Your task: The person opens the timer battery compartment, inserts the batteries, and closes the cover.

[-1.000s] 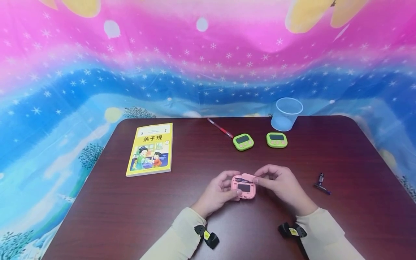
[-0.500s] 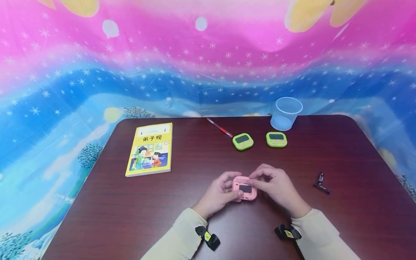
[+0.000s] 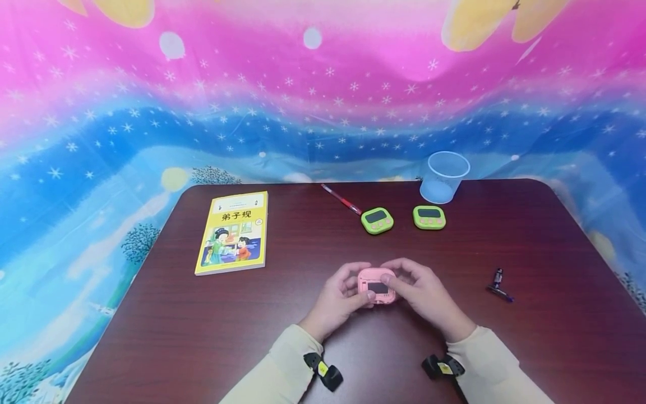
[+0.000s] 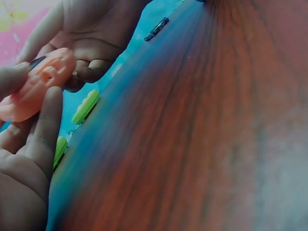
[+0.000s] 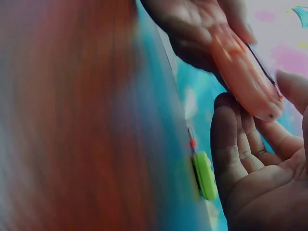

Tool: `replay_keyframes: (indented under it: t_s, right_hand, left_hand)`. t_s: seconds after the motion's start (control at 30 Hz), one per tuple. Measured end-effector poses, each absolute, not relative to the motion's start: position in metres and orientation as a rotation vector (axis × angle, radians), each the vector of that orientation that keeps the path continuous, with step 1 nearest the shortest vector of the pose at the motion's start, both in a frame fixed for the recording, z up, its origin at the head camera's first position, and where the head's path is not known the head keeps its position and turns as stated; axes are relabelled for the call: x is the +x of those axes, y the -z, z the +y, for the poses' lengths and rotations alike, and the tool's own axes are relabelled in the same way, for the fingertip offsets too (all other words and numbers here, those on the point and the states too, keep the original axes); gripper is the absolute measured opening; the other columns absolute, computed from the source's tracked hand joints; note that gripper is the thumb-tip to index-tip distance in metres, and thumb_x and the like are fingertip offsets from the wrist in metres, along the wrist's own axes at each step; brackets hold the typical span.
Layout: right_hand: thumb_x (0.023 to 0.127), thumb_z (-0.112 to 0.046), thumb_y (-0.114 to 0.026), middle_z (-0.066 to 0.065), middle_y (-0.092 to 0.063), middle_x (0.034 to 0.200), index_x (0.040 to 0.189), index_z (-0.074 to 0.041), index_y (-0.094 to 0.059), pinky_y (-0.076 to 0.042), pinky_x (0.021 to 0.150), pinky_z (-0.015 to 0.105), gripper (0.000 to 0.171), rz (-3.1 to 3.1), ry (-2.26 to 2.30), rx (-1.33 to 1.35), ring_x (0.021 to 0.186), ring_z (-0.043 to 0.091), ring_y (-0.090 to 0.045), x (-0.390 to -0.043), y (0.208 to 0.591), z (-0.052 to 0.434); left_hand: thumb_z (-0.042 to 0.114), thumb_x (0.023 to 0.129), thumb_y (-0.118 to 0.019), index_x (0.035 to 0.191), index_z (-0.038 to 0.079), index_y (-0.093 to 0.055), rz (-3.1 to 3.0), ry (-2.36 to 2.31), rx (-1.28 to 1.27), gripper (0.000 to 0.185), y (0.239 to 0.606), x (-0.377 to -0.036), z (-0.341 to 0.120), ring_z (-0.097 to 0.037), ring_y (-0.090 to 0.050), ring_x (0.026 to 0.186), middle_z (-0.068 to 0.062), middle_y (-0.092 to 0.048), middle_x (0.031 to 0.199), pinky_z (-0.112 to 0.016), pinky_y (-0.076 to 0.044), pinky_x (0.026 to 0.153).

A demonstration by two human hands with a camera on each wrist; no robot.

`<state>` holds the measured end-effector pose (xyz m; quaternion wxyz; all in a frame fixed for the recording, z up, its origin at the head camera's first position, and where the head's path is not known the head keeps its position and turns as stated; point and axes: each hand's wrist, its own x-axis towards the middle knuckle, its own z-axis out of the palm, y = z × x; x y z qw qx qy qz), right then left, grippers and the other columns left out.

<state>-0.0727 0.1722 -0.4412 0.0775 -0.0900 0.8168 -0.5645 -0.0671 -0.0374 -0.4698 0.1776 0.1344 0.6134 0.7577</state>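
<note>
A small pink timer [image 3: 375, 285] with a dark screen is held just above the dark wooden table [image 3: 313, 331], near its front middle. My left hand [image 3: 339, 296] grips its left side, thumb on the front. My right hand [image 3: 421, 294] holds its right side, fingers curled over the top edge. The left wrist view shows the pink timer [image 4: 36, 85] edge-on between fingers of both hands. In the right wrist view the pink timer [image 5: 243, 72] lies between my right fingers [image 5: 226, 144] and the left palm.
A yellow book [image 3: 233, 231] lies at the left. At the back are a red pen [image 3: 341, 198], two green timers [image 3: 377, 219] [image 3: 429, 216] and a clear plastic cup [image 3: 445, 176]. Two small batteries [image 3: 498, 283] lie at the right.
My right hand has closed in over the pink timer's right side, bringing a pink piece onto its back. The timer has shifted slightly left and up.
</note>
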Motion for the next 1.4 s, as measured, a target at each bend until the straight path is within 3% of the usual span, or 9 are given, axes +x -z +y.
replay_keyframes:
  t_s: [0.23, 0.4, 0.53, 0.87, 1.1, 1.4]
  right_hand:
    - [0.105, -0.02, -0.054, 0.025, -0.067, 0.103, 0.122, 0.012, -0.062, -0.064, 0.067, 0.036, 0.037, 2.162, 2.01, -0.056, 0.072, 0.016, -0.068, -0.066, 0.448, 0.156]
    - [0.104, -0.017, -0.055, 0.017, -0.066, 0.096, 0.115, 0.014, -0.061, -0.064, 0.066, 0.036, 0.033, 2.029, 2.16, 0.08, 0.069, 0.017, -0.068, -0.061, 0.453, 0.144]
    - [0.104, -0.013, -0.054, 0.014, -0.065, 0.095, 0.115, 0.015, -0.059, -0.064, 0.066, 0.035, 0.031, 1.948, 2.234, 0.118, 0.069, 0.017, -0.067, -0.057, 0.455, 0.138]
    - [0.101, -0.005, -0.054, 0.015, -0.067, 0.093, 0.115, 0.02, -0.06, -0.064, 0.067, 0.034, 0.03, 1.896, 2.297, 0.142, 0.069, 0.016, -0.068, -0.056, 0.459, 0.137]
    - [0.099, -0.001, -0.053, 0.015, -0.066, 0.097, 0.115, 0.018, -0.063, -0.064, 0.068, 0.039, 0.027, 1.908, 2.286, 0.138, 0.07, 0.019, -0.07, -0.058, 0.463, 0.138]
    - [0.098, 0.001, -0.054, 0.017, -0.063, 0.102, 0.118, 0.017, -0.063, -0.063, 0.07, 0.044, 0.028, 1.895, 2.295, 0.119, 0.074, 0.022, -0.072, -0.058, 0.467, 0.14]
  left_hand:
    - [-0.005, 0.094, -0.064, 0.149, 0.003, -0.039, 1.677, -2.216, 0.294, 0.061, 0.469, -0.069, -0.039, -0.016, -0.069, 0.09, -0.03, -0.061, 0.127, -0.032, -0.063, 0.076]
    - [0.009, 0.102, -0.058, 0.138, 0.001, -0.052, 1.664, -2.258, 0.224, 0.038, 0.469, -0.069, -0.039, -0.016, -0.069, 0.086, -0.024, -0.065, 0.123, -0.031, -0.063, 0.072]
    - [0.019, 0.105, -0.054, 0.132, 0.0, -0.057, 1.653, -2.28, 0.17, 0.033, 0.47, -0.07, -0.038, -0.015, -0.068, 0.079, -0.019, -0.069, 0.116, -0.029, -0.062, 0.065]
    - [0.013, 0.104, -0.054, 0.132, -0.003, -0.058, 1.665, -2.274, 0.185, 0.033, 0.472, -0.07, -0.039, -0.013, -0.066, 0.071, -0.016, -0.07, 0.112, -0.027, -0.061, 0.063]
    - [0.008, 0.101, -0.057, 0.134, -0.009, -0.056, 1.668, -2.275, 0.186, 0.037, 0.473, -0.071, -0.041, -0.012, -0.063, 0.067, -0.017, -0.069, 0.111, -0.025, -0.059, 0.059]
    - [0.007, 0.1, -0.058, 0.135, -0.007, -0.057, 1.677, -2.251, 0.185, 0.038, 0.473, -0.07, -0.041, -0.012, -0.063, 0.069, -0.014, -0.069, 0.113, -0.024, -0.058, 0.059]
